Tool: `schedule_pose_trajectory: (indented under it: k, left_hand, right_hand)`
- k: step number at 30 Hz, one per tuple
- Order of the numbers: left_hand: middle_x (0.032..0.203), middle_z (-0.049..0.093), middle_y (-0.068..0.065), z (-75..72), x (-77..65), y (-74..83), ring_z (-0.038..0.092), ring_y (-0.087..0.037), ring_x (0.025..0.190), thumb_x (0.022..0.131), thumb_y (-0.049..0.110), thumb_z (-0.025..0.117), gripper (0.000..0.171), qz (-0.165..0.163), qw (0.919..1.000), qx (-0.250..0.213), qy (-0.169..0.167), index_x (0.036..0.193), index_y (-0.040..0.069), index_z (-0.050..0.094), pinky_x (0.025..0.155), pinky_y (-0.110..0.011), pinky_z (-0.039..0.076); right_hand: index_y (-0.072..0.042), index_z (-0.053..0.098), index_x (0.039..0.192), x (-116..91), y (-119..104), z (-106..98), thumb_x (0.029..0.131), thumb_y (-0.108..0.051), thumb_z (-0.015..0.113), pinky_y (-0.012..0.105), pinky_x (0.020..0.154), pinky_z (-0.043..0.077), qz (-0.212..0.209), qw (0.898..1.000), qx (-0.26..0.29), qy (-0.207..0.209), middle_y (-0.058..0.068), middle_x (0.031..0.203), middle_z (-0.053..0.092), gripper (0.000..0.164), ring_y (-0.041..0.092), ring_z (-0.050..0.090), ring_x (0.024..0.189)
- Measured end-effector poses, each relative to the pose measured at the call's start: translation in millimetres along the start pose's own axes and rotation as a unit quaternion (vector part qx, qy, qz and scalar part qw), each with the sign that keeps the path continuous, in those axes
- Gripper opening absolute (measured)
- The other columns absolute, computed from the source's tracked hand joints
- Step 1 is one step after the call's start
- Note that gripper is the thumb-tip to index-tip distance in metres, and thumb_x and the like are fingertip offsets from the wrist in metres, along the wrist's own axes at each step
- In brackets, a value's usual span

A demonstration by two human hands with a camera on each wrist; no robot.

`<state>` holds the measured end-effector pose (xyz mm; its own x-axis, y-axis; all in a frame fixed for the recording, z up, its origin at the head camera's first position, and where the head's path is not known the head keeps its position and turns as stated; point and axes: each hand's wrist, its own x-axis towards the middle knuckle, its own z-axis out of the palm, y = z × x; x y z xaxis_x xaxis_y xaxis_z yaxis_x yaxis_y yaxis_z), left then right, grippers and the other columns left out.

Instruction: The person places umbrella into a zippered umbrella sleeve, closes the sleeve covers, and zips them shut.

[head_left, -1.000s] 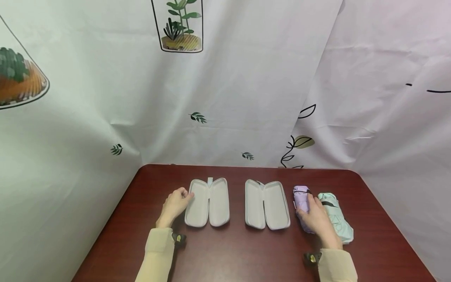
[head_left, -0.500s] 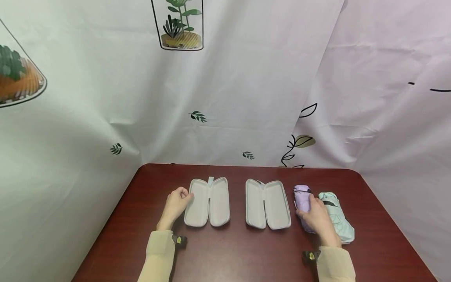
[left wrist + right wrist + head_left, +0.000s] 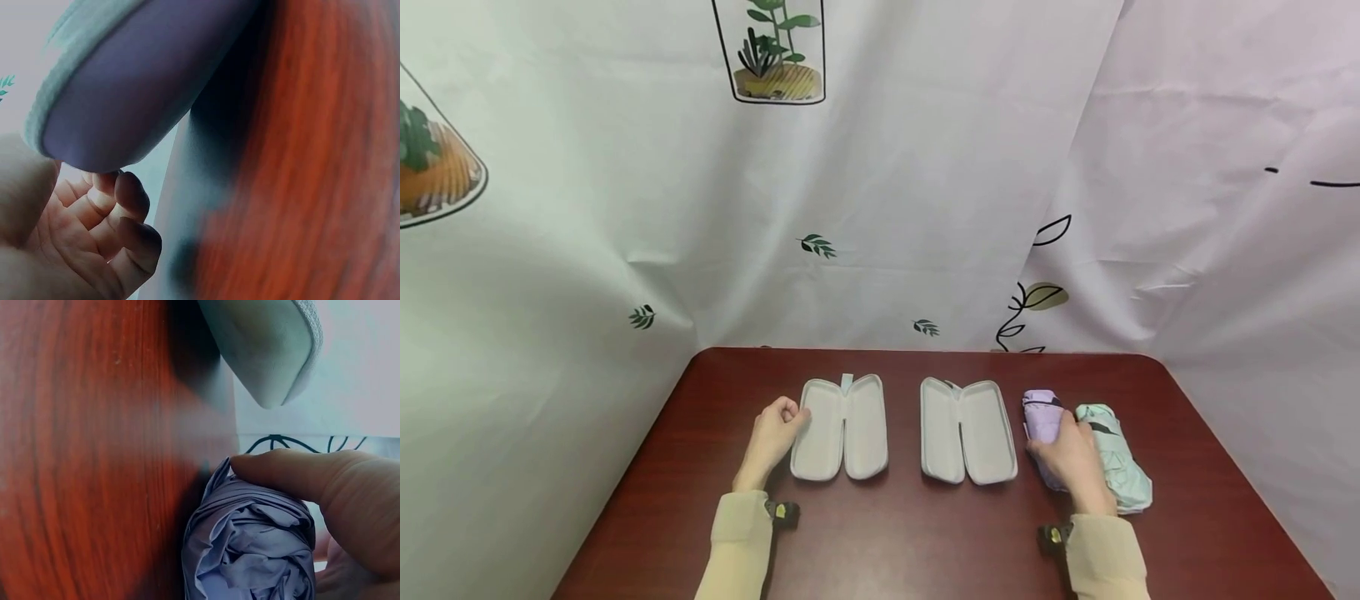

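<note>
Left of the right case (image 3: 988, 433), the left hand (image 3: 772, 435) seems to pinch the left case (image 3: 816, 442), contact partly hidden. Right of the right case, the nearer right hand (image 3: 1075, 457) grips the purple bundle (image 3: 1041, 421) across its front-to-back long axis; the green bundle (image 3: 1126, 471) lies farther right.

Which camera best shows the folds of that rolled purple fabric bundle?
The right wrist view: the rolled purple fabric bundle appears close up, its end folds clear. The head view shows it smaller, partly covered by the right hand; the left wrist view doesn't show it.
</note>
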<state>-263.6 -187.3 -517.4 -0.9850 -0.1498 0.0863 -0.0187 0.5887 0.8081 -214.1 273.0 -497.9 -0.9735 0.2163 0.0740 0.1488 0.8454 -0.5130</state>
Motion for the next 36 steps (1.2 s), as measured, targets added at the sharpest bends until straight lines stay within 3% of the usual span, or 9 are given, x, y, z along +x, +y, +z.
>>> schedule_pose_trajectory:
  k: [9, 21, 27, 36]
  left_hand:
    - [0.067, 0.046, -0.001, 1.0, -1.9, -0.7, 0.043, -0.015, 0.061, 0.091, 0.023, 0.067, 0.021, 0.002, 0.9999, -0.016, -0.005, 0.083, 0.009, 0.053, 0.056, -0.029, 0.036]
    - [0.067, 0.045, -0.001, 0.5, -3.4, -0.4, 0.042, -0.015, 0.060, 0.091, 0.025, 0.066, 0.022, 0.005, 0.9997, -0.021, -0.014, 0.084, 0.009, 0.053, 0.054, -0.029, 0.035]
    - [0.067, 0.046, -0.001, 0.3, -3.1, 0.1, 0.043, -0.015, 0.061, 0.091, 0.024, 0.067, 0.022, 0.003, 0.9998, -0.016, -0.013, 0.083, 0.009, 0.054, 0.054, -0.029, 0.035]
    - [0.069, 0.047, -0.002, -1.9, -2.2, -0.1, 0.044, -0.015, 0.063, 0.091, 0.022, 0.069, 0.021, 0.002, 0.9998, -0.018, -0.012, 0.084, 0.008, 0.054, 0.056, -0.029, 0.036]
  right_hand:
    - [0.020, 0.036, 0.130, 2.7, -2.5, -0.9, 0.071, -0.022, 0.074, 0.060, 0.082, 0.040, 0.028, 1.000, 0.008, -0.001, 0.041, 0.109, 0.045, 0.081, 0.052, 0.045, 0.103]
    - [0.018, 0.041, 0.128, -1.8, -2.7, 2.0, 0.071, -0.024, 0.075, 0.059, 0.078, 0.041, 0.015, 0.999, 0.014, 0.040, 0.039, 0.104, 0.049, 0.079, 0.051, 0.048, 0.099]
    - [0.017, 0.040, 0.130, -1.6, -13.7, -6.8, 0.072, -0.024, 0.075, 0.060, 0.082, 0.040, 0.006, 0.998, 0.022, 0.059, 0.038, 0.106, 0.052, 0.079, 0.051, 0.048, 0.102]
    - [0.016, 0.038, 0.135, -5.4, -41.5, -20.2, 0.073, -0.023, 0.075, 0.060, 0.084, 0.039, -0.014, 0.998, 0.032, 0.053, 0.039, 0.109, 0.051, 0.082, 0.051, 0.047, 0.104]
